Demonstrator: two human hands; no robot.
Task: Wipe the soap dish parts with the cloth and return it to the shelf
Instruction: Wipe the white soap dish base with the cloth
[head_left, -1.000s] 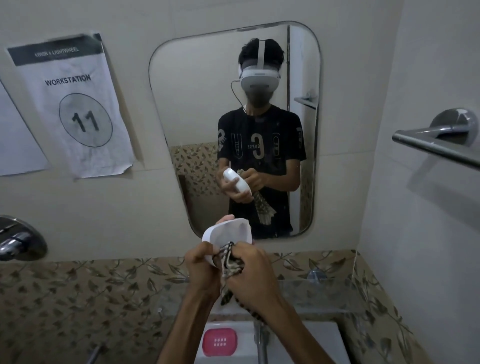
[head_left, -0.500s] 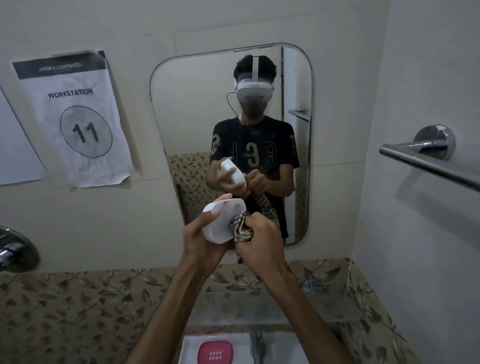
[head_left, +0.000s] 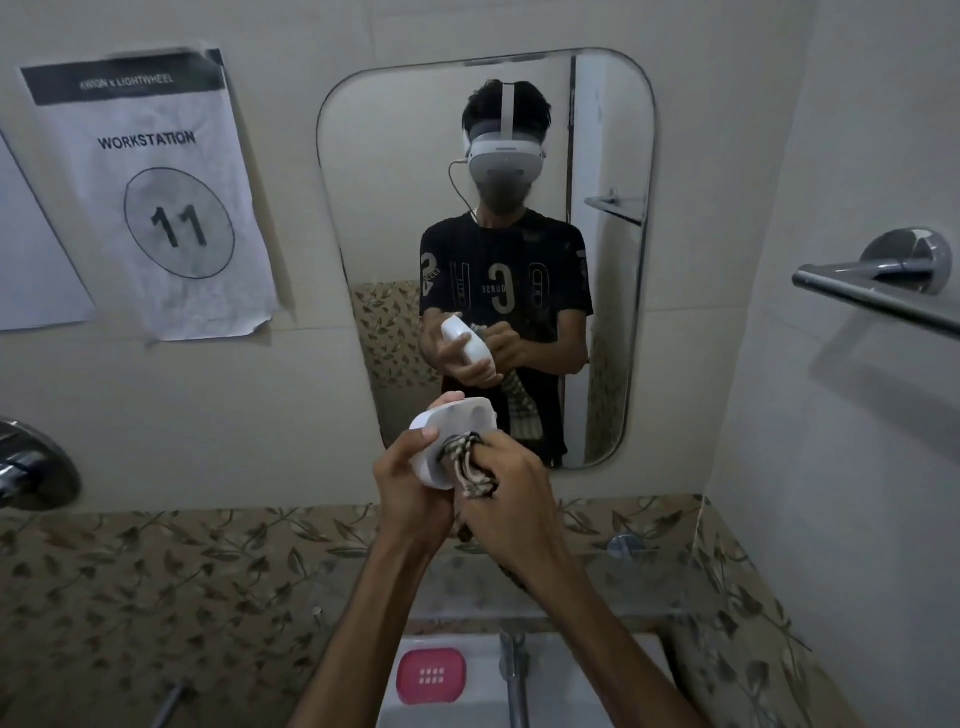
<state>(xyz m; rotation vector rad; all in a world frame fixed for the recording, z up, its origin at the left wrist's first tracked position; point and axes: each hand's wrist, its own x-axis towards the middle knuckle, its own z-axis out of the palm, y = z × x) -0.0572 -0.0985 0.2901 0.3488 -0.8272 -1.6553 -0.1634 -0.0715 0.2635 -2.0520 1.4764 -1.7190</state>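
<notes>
Two bare forearms are raised from the bottom of the view and brought together at the centre. The left hand (head_left: 410, 483) is curled round a white soap dish part (head_left: 452, 441), thumb laid along its near edge. The right hand (head_left: 506, 486) is closed on a bunched cloth (head_left: 467, 462), which is pressed against the part.

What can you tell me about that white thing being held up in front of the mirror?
The white soap dish part is a rounded, shallow tray that looks like smooth plastic. It is held up in the air, tilted with its hollow side facing the person, in front of the mirror's lower edge. The left hand grips it from the left, the thumb on its near rim and fingertips showing over its top. The right hand presses a bunched striped cloth into its hollow. Its reflection shows a plain white back.
</notes>
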